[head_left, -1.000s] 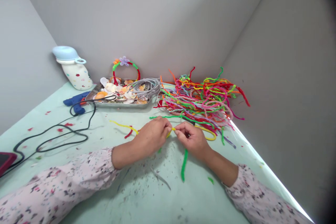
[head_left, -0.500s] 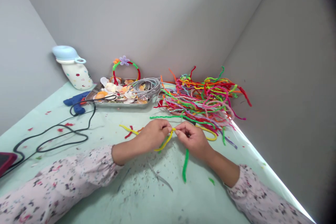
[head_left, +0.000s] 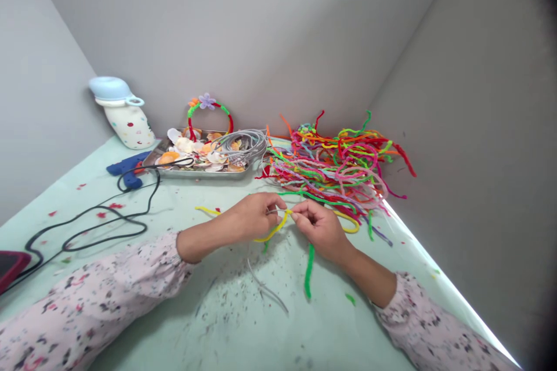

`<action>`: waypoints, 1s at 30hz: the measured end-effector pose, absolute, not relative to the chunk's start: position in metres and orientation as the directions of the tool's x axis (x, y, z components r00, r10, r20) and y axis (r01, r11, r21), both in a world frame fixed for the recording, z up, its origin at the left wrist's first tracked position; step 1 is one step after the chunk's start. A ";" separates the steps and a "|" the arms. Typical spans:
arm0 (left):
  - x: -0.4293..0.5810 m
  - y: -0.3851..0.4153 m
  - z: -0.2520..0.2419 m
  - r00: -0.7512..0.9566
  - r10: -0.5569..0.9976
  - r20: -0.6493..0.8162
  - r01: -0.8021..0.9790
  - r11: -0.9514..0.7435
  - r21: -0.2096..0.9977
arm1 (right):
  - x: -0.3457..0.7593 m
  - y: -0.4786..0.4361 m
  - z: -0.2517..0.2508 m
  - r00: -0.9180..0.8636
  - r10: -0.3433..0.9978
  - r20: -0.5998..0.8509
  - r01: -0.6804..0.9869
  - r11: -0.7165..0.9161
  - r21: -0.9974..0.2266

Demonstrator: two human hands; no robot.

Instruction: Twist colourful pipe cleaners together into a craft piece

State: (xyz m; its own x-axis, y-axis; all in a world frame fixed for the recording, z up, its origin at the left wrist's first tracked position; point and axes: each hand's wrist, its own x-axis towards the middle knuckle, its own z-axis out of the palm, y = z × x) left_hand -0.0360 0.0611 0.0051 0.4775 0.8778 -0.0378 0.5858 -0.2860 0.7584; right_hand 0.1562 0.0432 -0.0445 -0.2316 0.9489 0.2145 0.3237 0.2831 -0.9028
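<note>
My right hand [head_left: 322, 230] is closed, thumb and forefinger pinching a yellow pipe cleaner [head_left: 276, 231] near its bend. Just left of that pinch is my left hand [head_left: 249, 218], its thumb and forefinger parted around a short stretch of thin grey wire [head_left: 275, 210]. The yellow strand curves down under the left fingers; another yellow end sticks out beyond the left wrist. The left hand's other fingers are curled and partly hidden. Below the right hand, a green pipe cleaner [head_left: 308, 272] hangs or lies. Loose grey wire [head_left: 267, 288] lies below the left hand.
Behind the hands lies a heap of coloured pipe cleaners [head_left: 331, 168]. A metal tray [head_left: 195, 174] holds shells, coiled grey wire and a flowered pipe-cleaner hoop [head_left: 232, 120]. Leftward are a blue glue gun [head_left: 130, 168], its black cord [head_left: 104, 208], and a bottle [head_left: 126, 122].
My left thumb and forefinger have parted from their pinch on the yellow pipe cleaner, and grey wire shows between them. The left hand shifted slightly left; the right keeps its pinch.
</note>
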 end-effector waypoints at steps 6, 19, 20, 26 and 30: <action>-0.049 0.075 0.015 0.447 0.893 0.055 0.482 -0.292 0.826 | 0.159 0.049 -0.045 -0.142 0.975 0.171 0.252 0.203 -0.946; -0.050 0.072 0.015 0.525 0.810 0.259 0.567 -0.561 0.604 | 0.163 0.050 -0.042 -0.248 0.966 0.078 0.032 0.088 -0.996; -0.049 0.070 0.013 0.555 0.776 0.300 0.533 -0.609 0.587 | 0.162 0.049 -0.041 -0.269 0.961 0.070 0.041 0.084 -0.996; -0.045 0.062 0.002 0.632 0.658 0.410 0.471 -0.746 0.470 | 0.158 0.047 -0.034 -0.313 0.948 0.059 0.096 0.093 -0.991; -0.044 0.062 -0.003 0.650 0.612 0.450 0.465 -0.789 0.402 | 0.159 0.047 -0.035 -0.324 0.945 0.053 0.110 0.093 -0.990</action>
State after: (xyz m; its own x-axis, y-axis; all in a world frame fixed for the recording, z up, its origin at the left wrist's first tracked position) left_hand -0.0445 0.0624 -0.0032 0.6503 0.6123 0.4497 0.4649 -0.7889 0.4020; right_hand 0.1591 0.0471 -0.0353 -0.3238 0.9446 0.0530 0.1096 0.0931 -0.9896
